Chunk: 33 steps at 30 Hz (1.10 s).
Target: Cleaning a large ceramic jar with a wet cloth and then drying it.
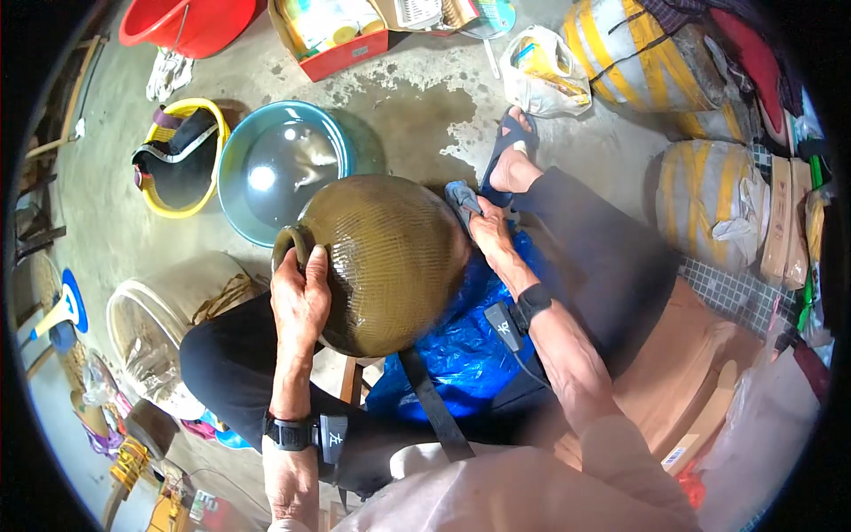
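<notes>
A wet, olive-brown glazed pottery jar (395, 266) with a ribbed surface lies on its side between my knees, its mouth turned to the left. My left hand (300, 292) grips the jar's rim, the thumb on the outside and the other fingers partly hidden at the mouth. In my right hand (493, 226) is a grey-blue cloth (461, 199), held beside the jar's base. Blue plastic sheeting (445, 366) lies over my lap under the jar. Just beyond the jar stands a teal basin (229, 179) holding water.
Left of the basin is a yellow basket (211, 106) with dark cloth in it. A whitish bucket (136, 289) lies tipped near my left knee. Farther off are a red tub (199, 40), a red box (346, 56) and a white plastic bag (545, 93). Taped bundles (698, 199) stand at right.
</notes>
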Each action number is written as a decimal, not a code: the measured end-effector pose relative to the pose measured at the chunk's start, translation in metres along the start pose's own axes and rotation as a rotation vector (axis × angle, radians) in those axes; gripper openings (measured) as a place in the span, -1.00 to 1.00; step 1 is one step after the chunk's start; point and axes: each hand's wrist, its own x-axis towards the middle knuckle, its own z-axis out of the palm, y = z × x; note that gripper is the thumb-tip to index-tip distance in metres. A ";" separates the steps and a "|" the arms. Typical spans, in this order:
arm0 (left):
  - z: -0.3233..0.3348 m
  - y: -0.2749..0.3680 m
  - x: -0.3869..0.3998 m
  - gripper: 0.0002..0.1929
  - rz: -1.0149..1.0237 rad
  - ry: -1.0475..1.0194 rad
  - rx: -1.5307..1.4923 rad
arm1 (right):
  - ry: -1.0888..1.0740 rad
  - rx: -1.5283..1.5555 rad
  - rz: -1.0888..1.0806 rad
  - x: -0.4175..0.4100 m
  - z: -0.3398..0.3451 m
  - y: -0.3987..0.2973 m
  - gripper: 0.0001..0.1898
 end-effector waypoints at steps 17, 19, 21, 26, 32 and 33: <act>-0.009 0.016 -0.027 -0.54 -0.264 -0.208 -0.597 | 0.129 -0.125 -0.404 -0.003 0.003 -0.063 -0.71; -0.012 0.018 -0.033 -0.46 -0.223 -0.432 -0.628 | 0.041 -0.141 -0.323 0.012 -0.003 -0.069 -0.70; -0.006 0.015 -0.043 -0.45 -0.177 -0.523 -0.508 | -0.041 -0.031 -0.178 0.013 -0.007 -0.076 -0.71; 0.014 0.014 -0.050 -0.62 -0.152 -0.359 -0.513 | 0.097 -0.050 -0.353 -0.037 -0.021 -0.080 -0.67; 0.006 0.018 -0.035 -0.67 -0.217 -0.230 -0.657 | 0.248 0.047 -0.596 -0.077 -0.003 -0.088 -0.70; 0.007 0.018 -0.033 -0.65 -0.226 -0.225 -0.700 | 0.242 0.015 -0.485 -0.059 -0.004 -0.088 -0.73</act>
